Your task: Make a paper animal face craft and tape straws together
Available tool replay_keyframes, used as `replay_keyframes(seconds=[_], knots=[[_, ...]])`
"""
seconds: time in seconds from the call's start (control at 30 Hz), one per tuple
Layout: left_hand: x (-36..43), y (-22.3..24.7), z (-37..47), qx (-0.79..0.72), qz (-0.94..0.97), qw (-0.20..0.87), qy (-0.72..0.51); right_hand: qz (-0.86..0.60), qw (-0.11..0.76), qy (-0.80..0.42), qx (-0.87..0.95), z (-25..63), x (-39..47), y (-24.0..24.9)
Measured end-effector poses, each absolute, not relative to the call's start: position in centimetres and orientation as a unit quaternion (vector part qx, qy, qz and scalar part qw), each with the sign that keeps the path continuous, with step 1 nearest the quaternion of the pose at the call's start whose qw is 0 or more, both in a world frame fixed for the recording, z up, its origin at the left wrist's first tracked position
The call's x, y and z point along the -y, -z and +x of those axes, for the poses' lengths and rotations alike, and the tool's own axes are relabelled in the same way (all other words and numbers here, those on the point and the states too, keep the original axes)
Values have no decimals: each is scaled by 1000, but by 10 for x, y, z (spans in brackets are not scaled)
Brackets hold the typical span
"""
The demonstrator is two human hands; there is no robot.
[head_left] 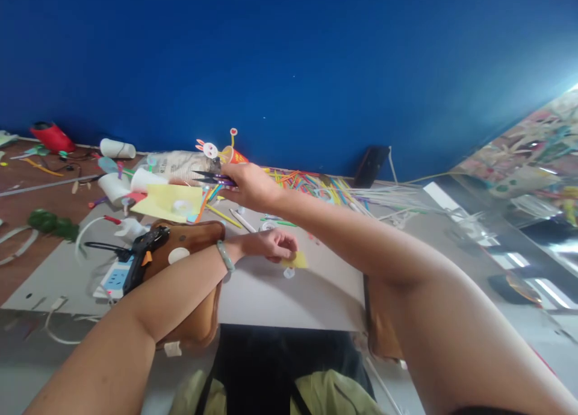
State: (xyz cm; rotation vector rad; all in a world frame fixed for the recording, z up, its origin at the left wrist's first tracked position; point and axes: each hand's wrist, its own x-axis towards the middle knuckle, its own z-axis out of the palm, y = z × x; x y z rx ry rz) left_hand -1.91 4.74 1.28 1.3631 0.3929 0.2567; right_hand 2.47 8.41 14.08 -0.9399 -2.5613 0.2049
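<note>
Fingers curl inward on the left hand (271,244), low over the table (289,303), tips right at a yellow scrap (298,261); pinched or merely touched, I can't tell, because the hand covers its near corner. Just below the scrap sits a small clear piece (289,273), too blurred to name. Up and to the left, the right hand (253,183) has its fingers clamped on the scissors (210,177), blades pointing left, most of the handles lost inside the grip! Whether those blades are parted is hard to make out. Behind that hand a red cup (237,157) is partly blocked, a rabbit cutout (210,150) beside it. Near the blades lies a yellow sheet (156,201), something round and pale on top. Bright sticks (293,179) run along the wall (289,71), some cut off by the right forearm. Left forearm, meanwhile, crosses a brown cushion (205,321). Far right, everything smears.
</note>
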Motion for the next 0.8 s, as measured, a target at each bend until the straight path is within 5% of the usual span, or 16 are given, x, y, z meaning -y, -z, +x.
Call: replay_keyframes(seconds=[0.23, 0.37, 0.8], knots=[[-48, -15, -13, -230, 581, 749, -220, -513, 229, -90, 822, 134, -48, -123], [-44, -17, -6, -307, 547, 724, -288, -593, 322, -182, 715, 181, -26, -87], [-50, -34, 25, -440, 559, 631, -310, -544, 472, -472, 509, 200, -28, -38]])
